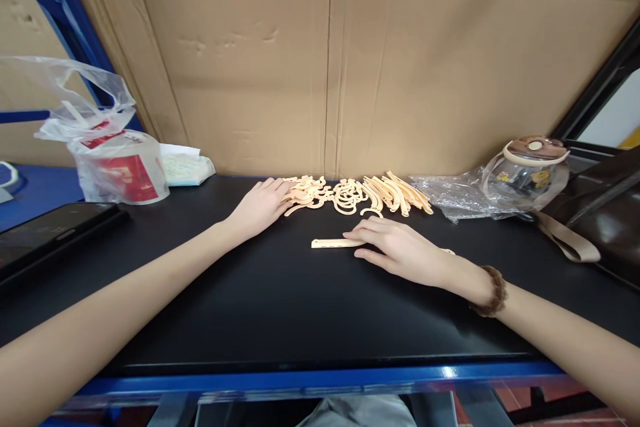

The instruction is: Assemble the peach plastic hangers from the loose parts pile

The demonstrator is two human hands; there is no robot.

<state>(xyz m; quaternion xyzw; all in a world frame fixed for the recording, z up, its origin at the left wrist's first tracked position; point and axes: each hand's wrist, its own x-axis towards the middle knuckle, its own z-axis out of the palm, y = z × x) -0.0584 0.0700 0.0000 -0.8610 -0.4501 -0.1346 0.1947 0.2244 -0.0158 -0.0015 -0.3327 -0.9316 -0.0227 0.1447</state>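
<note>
fingers slightly bent, the left hand (261, 203) rests at the heap of pale curved pieces (309, 193), its grip hidden; the right hand (395, 247), thumb and fingers parted, spans a long pale strip (328, 243) on the black tabletop (280, 313), hold unclear. a light pinch, keeping the strip flat, would likely steady it best.

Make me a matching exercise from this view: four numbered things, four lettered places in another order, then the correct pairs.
1. Left hand
2. Right hand
3. Brown fuzzy band
4. Clear bottle with a brown lid

A. Around the right wrist
B. Beside the dark brown bag
C. Over the straight beige strip
D. At the curved beige pieces

Pairs: 1-D, 2-C, 3-A, 4-B
</note>
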